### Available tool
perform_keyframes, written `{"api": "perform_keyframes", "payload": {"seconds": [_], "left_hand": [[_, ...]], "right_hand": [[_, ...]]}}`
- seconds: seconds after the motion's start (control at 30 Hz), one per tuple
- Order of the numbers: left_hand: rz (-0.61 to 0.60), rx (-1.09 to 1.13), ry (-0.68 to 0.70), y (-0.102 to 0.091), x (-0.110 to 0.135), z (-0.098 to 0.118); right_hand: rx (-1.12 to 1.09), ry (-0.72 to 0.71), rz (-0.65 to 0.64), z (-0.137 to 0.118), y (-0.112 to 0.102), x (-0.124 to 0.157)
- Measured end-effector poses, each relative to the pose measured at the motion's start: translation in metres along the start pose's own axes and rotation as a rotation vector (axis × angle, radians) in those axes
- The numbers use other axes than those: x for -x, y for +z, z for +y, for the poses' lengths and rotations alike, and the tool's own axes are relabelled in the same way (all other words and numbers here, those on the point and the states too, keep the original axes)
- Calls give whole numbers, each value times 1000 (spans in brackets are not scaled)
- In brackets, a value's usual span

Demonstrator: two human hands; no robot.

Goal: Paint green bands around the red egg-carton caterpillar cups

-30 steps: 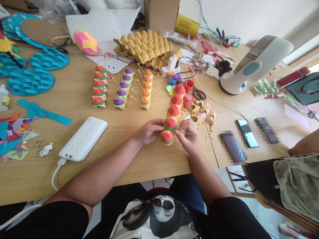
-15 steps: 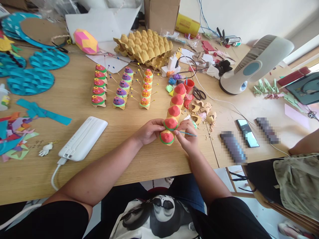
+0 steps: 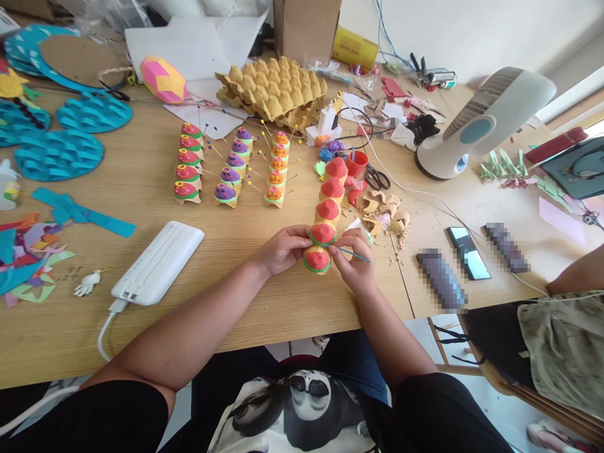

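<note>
The fingers of the left hand (image 3: 285, 250) grasp the near end of a red-topped egg-carton strip (image 3: 328, 209) over the counter (image 3: 236, 229). The right hand's (image 3: 355, 261) fingers pinch a thin blue stick (image 3: 357, 255) at its green edging. Carton scraps (image 3: 372, 225) lie just beyond the right hand.

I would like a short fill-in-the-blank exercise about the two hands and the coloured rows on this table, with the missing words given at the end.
The left hand holds a strip with exactly ____ red caps.
The right hand holds a thin tool whose colour is ____.
Green edging borders only ____ of these caps.
Between the red row and the orange row stands a row coloured ____.
Missing words: five; blue; two; purple.
</note>
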State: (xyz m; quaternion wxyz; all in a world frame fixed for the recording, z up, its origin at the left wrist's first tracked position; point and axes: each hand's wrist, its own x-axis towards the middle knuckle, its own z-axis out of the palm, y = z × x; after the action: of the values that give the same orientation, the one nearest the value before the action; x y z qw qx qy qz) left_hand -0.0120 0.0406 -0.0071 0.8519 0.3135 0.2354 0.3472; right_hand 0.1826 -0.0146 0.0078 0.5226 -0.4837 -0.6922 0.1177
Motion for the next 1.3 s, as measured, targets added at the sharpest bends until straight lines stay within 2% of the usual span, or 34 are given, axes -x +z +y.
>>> {"api": "perform_keyframes", "payload": {"seconds": [0.43, 0.73, 1.1, 1.3], "left_hand": [[6, 14, -5, 1, 0, 0], [10, 0, 7, -1, -1, -1], [31, -7, 18, -1, -2, -3], [29, -7, 18, -1, -2, -3]], "right_hand": [[-31, 13, -4, -1, 0, -1], [-104, -25, 16, -3, -3, 0], [-59, -106, -14, -3, -1, -2], [-40, -121, 18, -1, 2, -1]]}}
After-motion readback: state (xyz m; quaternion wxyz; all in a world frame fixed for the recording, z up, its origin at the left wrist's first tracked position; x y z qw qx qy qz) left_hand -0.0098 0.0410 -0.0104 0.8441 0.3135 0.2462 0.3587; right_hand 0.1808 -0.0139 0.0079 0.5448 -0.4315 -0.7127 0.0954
